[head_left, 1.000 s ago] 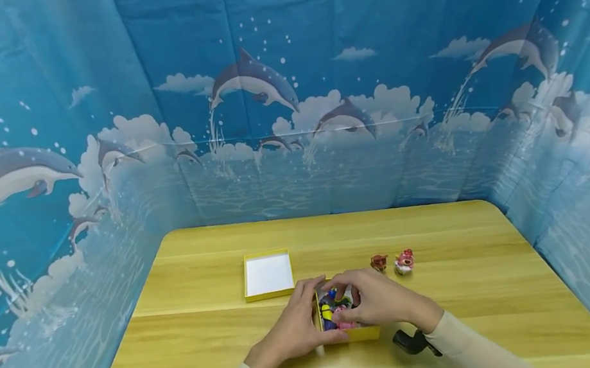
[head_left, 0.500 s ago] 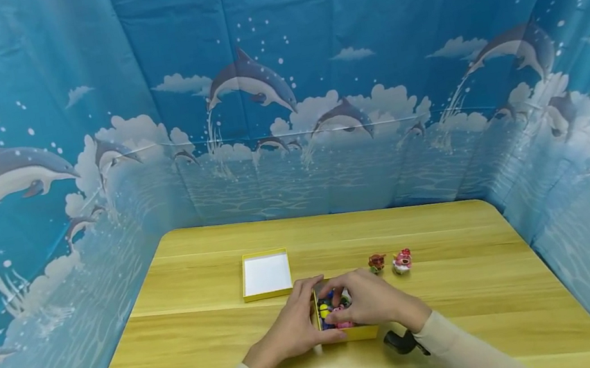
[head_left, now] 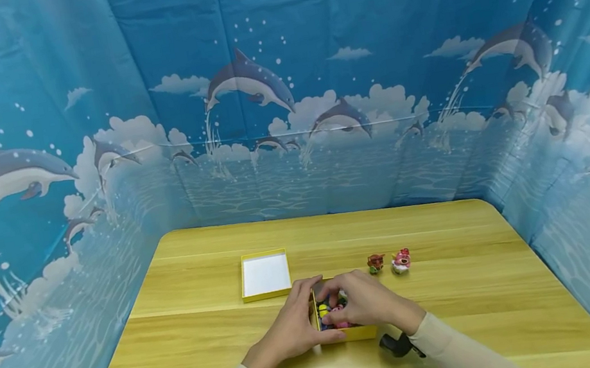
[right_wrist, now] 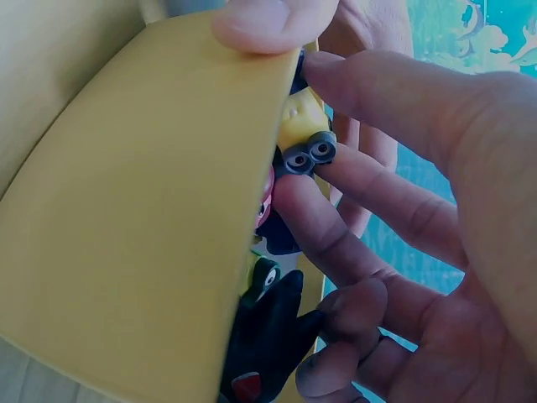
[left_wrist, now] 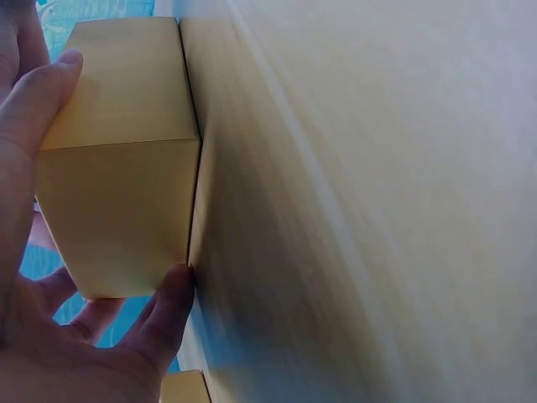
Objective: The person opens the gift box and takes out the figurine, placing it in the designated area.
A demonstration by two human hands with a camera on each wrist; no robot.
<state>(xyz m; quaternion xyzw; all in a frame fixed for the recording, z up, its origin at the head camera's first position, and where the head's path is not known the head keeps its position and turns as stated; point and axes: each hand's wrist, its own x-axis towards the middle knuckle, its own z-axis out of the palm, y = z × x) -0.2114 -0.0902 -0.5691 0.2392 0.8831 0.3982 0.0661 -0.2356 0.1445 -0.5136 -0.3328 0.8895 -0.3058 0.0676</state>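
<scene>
A yellow box point(head_left: 362, 333) stands on the table, packed with small toy figures. My left hand point(head_left: 286, 327) grips its left end, thumb along the front wall and fingers round the far side; the left wrist view shows the thumb point(left_wrist: 54, 88) lying on the wall. Over the opening, my right hand point(head_left: 371, 299) reaches in with bent fingers. Between its thumb and fingers is a yellow Minion figure point(right_wrist: 304, 122) with grey goggles. Beside it in the box are a pink figure point(right_wrist: 266, 197), a green one point(right_wrist: 262, 273) and a black piece point(right_wrist: 267, 336) with a red mark.
A shallow yellow lid point(head_left: 266, 275), white inside, lies behind and left of the box. Two figures, one brown-red point(head_left: 375, 263) and one pink point(head_left: 401, 261), stand to the back right. A dolphin-print curtain point(head_left: 292, 165) surrounds the wooden table point(head_left: 211, 348).
My right hand has shifted slightly left and its fingers have closed in around the Minion figure. The left hand keeps its grip on the box. The head view has drifted a little.
</scene>
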